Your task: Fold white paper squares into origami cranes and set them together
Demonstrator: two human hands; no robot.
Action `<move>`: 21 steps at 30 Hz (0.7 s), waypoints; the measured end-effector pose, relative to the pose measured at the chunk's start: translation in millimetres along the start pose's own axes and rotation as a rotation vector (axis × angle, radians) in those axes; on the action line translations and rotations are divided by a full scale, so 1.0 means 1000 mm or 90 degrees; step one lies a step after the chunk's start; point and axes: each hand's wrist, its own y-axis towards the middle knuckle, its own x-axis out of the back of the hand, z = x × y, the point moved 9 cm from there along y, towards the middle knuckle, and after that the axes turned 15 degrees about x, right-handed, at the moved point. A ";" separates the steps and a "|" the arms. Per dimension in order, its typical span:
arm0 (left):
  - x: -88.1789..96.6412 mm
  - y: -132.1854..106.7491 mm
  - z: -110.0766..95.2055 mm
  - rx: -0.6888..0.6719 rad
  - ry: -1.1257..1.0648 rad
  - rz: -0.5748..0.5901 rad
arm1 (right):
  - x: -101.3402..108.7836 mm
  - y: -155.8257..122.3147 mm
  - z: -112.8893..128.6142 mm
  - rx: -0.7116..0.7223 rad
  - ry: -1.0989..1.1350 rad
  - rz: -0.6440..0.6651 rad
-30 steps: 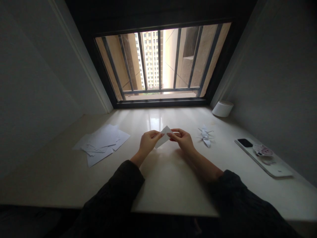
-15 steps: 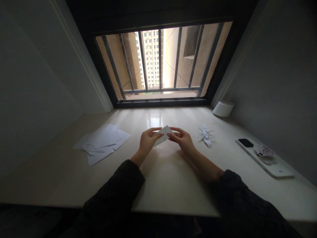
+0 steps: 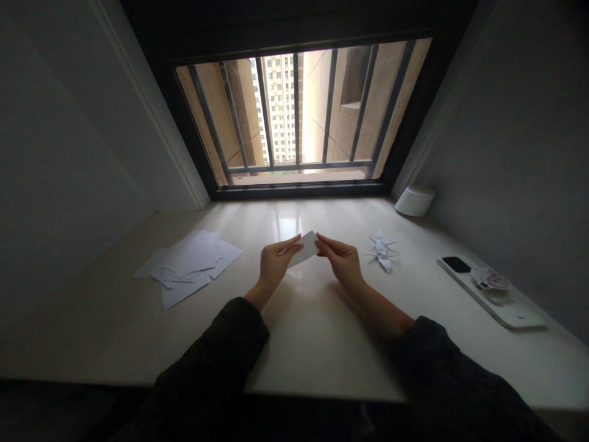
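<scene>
Over glossy pale counter [image 3: 317, 350]: small greyish-white paper [image 3: 308, 248], flat, straight-edged, tilted.

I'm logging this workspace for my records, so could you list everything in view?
small paper piece: one, pale grey, between the hands
loose sheets: several overlapping, white, left on the counter
folded paper figures: exact count unclear, white, right of the hands
phone: one, pale with black camera area, far right
phone attachment: one, pale with a printed face, on the phone
rounded object: one, white, back right corner
counter: one, off-white, under everything
window: one, dark frame and bars, behind the counter
buildings: several, beige and cream, outside
walls: two, grey, either side
sleeves: two, dark, on the forearms
left hand: one, bare, holding the paper
right hand: one, bare, pinching its right end
</scene>
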 end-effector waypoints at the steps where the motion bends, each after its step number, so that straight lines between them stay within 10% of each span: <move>1: 0.001 0.000 0.000 0.003 -0.006 -0.003 | 0.000 0.000 0.000 0.000 0.001 0.001; 21: -0.010 0.006 0.011 0.050 0.100 0.127 | 0.000 0.004 0.003 0.066 -0.097 0.077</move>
